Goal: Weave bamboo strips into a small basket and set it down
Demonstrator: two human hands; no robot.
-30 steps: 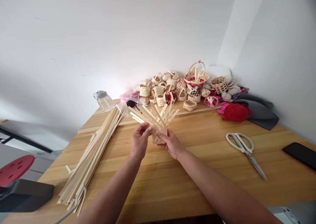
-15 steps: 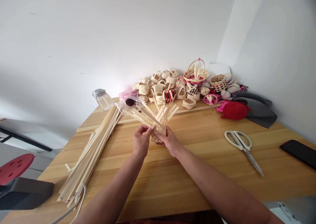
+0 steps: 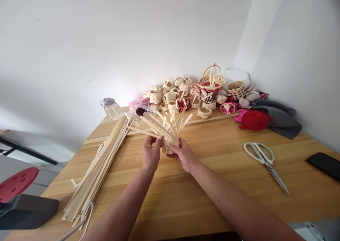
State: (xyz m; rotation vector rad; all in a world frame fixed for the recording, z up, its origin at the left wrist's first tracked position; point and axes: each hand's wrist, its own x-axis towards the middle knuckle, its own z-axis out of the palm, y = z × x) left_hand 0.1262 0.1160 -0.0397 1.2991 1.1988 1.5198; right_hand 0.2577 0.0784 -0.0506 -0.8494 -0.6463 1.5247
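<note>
A small, partly woven basket (image 3: 168,144) of pale flat strips is held between my hands above the table. Its loose strip ends fan upward and outward. My right hand (image 3: 185,156) grips the basket's right side, thumb on the near face and fingers curled beneath. At the left side, my left hand (image 3: 151,154) is closed with thumb and index finger pinching a strip at the basket's edge. One loose strip (image 3: 139,130) juts out leftward just above that hand. The lower fingertips of my left hand are partly hidden.
A bundle of long strips (image 3: 99,173) lies to the left. Behind stand a bottle (image 3: 111,108) and a pile of small woven baskets (image 3: 172,94). Red yarn (image 3: 255,120), scissors (image 3: 262,158) and a black phone (image 3: 324,165) are on the right. A white cable (image 3: 85,216) crosses the front left.
The loose strips have shifted, and one now points out to the left above my left hand. Both hands keep hold of the basket in nearly the same place. The view has shifted slightly.
</note>
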